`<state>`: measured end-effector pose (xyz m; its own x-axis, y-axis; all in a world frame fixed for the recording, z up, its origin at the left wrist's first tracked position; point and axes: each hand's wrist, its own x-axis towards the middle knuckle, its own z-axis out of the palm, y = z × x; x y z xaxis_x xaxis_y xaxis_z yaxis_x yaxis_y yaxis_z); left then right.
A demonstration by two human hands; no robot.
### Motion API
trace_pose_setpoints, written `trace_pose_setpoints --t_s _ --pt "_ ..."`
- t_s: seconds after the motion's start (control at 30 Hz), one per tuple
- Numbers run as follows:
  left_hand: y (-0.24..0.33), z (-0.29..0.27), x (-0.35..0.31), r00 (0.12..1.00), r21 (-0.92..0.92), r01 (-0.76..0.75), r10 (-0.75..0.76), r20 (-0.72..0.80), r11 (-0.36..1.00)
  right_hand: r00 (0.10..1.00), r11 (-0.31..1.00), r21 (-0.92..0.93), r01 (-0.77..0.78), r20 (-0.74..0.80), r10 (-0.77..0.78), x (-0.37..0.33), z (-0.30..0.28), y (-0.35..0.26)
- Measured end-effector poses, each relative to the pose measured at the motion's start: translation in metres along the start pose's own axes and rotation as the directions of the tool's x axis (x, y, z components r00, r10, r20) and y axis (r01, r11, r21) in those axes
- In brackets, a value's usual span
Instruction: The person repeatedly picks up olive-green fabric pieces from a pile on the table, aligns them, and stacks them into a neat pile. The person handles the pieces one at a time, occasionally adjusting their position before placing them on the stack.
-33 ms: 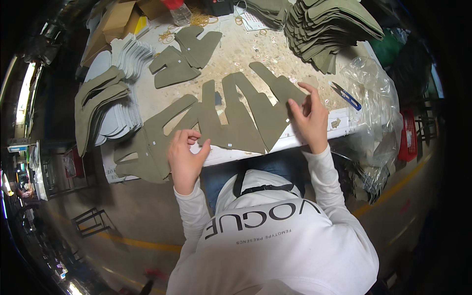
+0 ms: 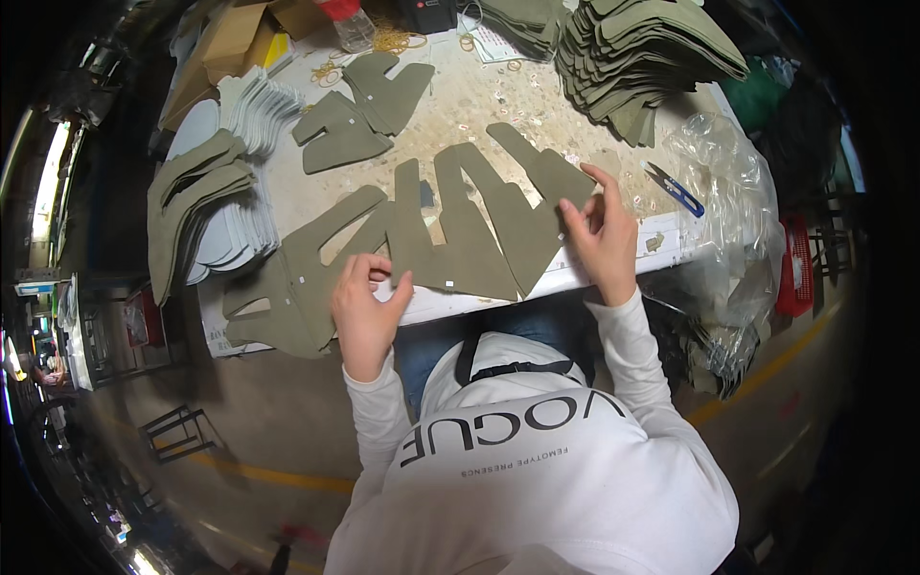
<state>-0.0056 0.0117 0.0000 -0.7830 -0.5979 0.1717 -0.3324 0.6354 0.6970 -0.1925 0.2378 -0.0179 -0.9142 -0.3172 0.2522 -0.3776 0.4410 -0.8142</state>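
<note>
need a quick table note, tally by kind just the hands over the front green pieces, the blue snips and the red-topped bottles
left hand and right hand, at the green pieces: 2
blue snips: 1
clear red-topped bottle: 1
total: 4

Cannot see the part of the olive cut pieces (image 2: pixel 479 235) beneath the left hand (image 2: pixel 368 316), nor tell pressing from hovering at its fingertips (image 2: pixel 403 281). Can see only the near parts of the red-lidded jar (image 2: pixel 356 33), the black box (image 2: pixel 428 14) and the tall olive stack (image 2: pixel 637 57), all sliced by the upper edge. Cannot make out any marks on the tiny white tags (image 2: pixel 449 284), nor identify the little scraps (image 2: pixel 499 95) strewn over the desk (image 2: pixel 450 115). Can barely discern the shadowed bundle (image 2: pixel 714 353) behind crumpled clear plastic (image 2: pixel 736 187).
</note>
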Motion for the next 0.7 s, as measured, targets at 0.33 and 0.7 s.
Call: trace_pose_setpoints --t_s 0.33,0.7 --pt "0.026 0.021 -0.022 0.979 -0.370 0.165 -0.108 0.172 0.914 0.996 0.997 0.005 0.077 -0.036 -0.077 -0.024 0.005 -0.010" --pt "-0.011 -0.007 -0.033 0.983 -0.356 0.102 -0.149 -0.107 0.929 0.986 0.997 0.060 -0.050 -0.156 0.059 -0.001 -0.046 0.042"
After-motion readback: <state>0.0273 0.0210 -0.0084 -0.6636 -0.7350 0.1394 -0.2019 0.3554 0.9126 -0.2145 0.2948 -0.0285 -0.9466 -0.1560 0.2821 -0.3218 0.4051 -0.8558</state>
